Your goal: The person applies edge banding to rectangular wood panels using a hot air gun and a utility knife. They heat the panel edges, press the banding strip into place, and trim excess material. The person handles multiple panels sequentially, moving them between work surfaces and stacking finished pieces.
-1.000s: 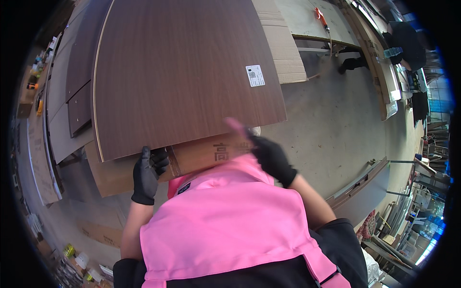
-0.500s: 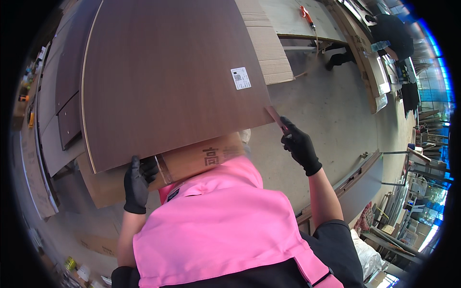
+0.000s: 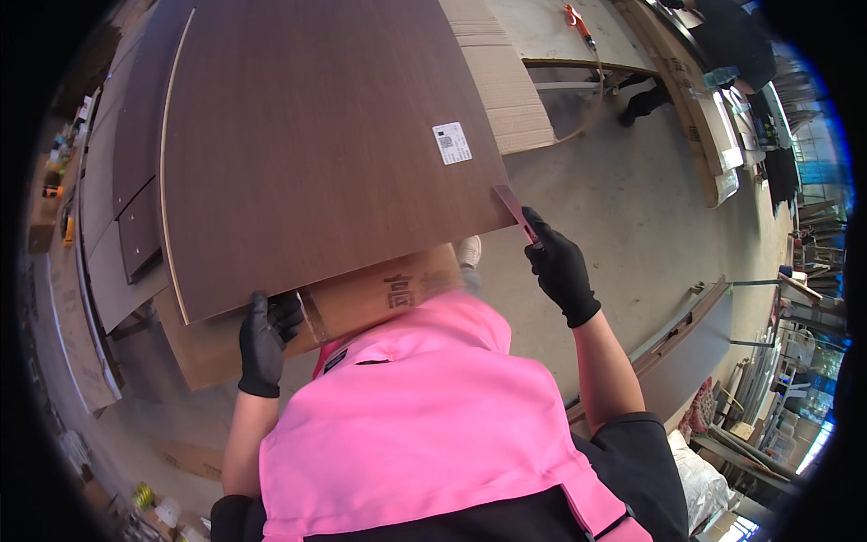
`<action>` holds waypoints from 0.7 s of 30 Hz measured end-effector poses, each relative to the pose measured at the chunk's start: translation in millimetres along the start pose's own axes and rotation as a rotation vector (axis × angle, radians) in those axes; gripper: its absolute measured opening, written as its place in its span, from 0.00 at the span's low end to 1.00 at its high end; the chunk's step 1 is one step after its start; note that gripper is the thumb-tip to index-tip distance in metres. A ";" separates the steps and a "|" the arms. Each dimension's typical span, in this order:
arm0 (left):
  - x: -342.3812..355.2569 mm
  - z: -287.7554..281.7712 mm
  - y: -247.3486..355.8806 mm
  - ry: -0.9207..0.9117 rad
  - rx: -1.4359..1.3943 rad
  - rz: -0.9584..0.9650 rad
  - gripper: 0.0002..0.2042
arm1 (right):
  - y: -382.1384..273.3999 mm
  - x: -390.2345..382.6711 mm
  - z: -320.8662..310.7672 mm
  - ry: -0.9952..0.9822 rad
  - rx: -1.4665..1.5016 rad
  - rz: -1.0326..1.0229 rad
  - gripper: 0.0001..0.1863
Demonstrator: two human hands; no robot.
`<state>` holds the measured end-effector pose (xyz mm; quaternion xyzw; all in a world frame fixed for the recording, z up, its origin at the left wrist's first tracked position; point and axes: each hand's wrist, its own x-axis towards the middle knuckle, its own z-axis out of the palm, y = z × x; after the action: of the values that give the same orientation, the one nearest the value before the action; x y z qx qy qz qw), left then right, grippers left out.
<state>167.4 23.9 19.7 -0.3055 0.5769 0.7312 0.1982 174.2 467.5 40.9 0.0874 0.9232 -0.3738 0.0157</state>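
Note:
A large dark brown wood-grain panel [image 3: 325,154] lies before me, with a white printed label [image 3: 452,143] near its right edge. My left hand [image 3: 265,339], in a black glove, grips the panel's near edge, thumb on top and fingers curled below. My right hand [image 3: 562,271], gloved the same way, is closed around the handle of a flat, narrow reddish-brown tool [image 3: 511,206], which looks like a file or scraper. Its blade rests at the panel's near right corner. Whether it touches the edge or the face there, I cannot tell.
Below the panel sits a cardboard box [image 3: 388,294], with another cardboard sheet [image 3: 506,90] beyond its right side. More brown panels [image 3: 135,181] are stacked at left. An orange air gun [image 3: 578,23] with a hose lies on the far table. A person [image 3: 731,45] stands at far right.
The tool in my right hand has shifted slightly up and left along the panel's corner. My left hand stays on the near edge. The whole view has moved a little.

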 end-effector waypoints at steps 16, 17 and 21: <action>-6.0 -29.3 -9.3 0.046 -0.140 0.113 0.22 | -99.8 -8.1 90.5 -0.263 -0.027 -0.201 0.35; -9.0 -38.2 -11.3 0.063 -0.151 0.136 0.21 | -102.4 -8.4 88.7 -0.271 -0.110 -0.151 0.36; -14.8 -75.5 -15.9 0.181 -0.270 0.176 0.18 | -125.2 -15.9 119.5 -0.509 -0.064 -0.315 0.34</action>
<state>204.9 -44.0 7.1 -0.3422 0.5133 0.7861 0.0379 163.9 294.1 42.5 -0.1539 0.9031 -0.3522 0.1914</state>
